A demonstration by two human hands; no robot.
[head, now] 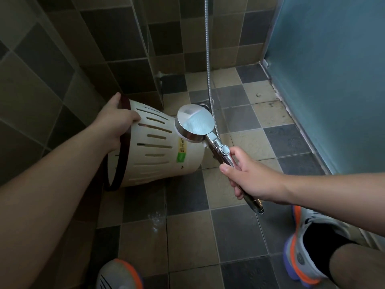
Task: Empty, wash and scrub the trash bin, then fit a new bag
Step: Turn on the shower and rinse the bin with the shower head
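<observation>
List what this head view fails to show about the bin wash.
- Inside of the trash bin: its mouth faces away to the left, so its wall hides it.
- Shower head spray: the plate is blurred; water flow cannot be told.
- Bin label: print too small.
- Left hand fingers: over the rim, out of sight.
- Right hand covers the handle.

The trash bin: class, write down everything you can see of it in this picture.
The trash bin is a round cream tub that looks like plastic, with slotted walls, a dark rim band and a green and yellow sticker near its base. It lies tipped on its side above the tiled floor, mouth toward the person. The left hand grips its rim. No bag is visible.
</observation>
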